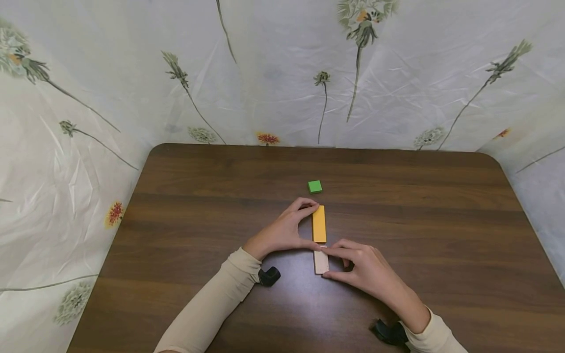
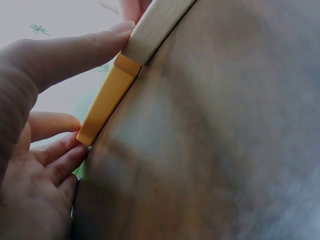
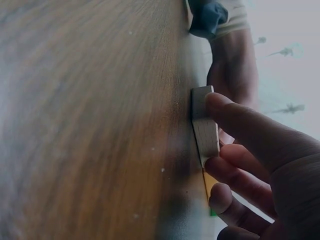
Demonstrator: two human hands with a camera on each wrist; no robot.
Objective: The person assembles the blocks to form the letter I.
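Note:
A yellow block (image 1: 319, 224) and a pale wooden block (image 1: 321, 261) lie flat on the table, end to end in one line. My left hand (image 1: 284, 231) spans the yellow block lengthwise, with fingertips at its far end and the thumb by the joint between the two blocks. The thumb (image 2: 80, 55) also lies close against the pale block in the left wrist view. My right hand (image 1: 366, 267) holds the pale block between its thumb (image 3: 245, 117) at the near end and fingers towards the joint. Beyond the yellow block sits a small green block (image 1: 315, 187), apart from it.
The brown wooden table (image 1: 212, 186) has rounded far corners. A pale sheet with a flower print (image 1: 273, 73) hangs behind it and at both sides. Dark devices (image 1: 269, 276) are worn at both wrists.

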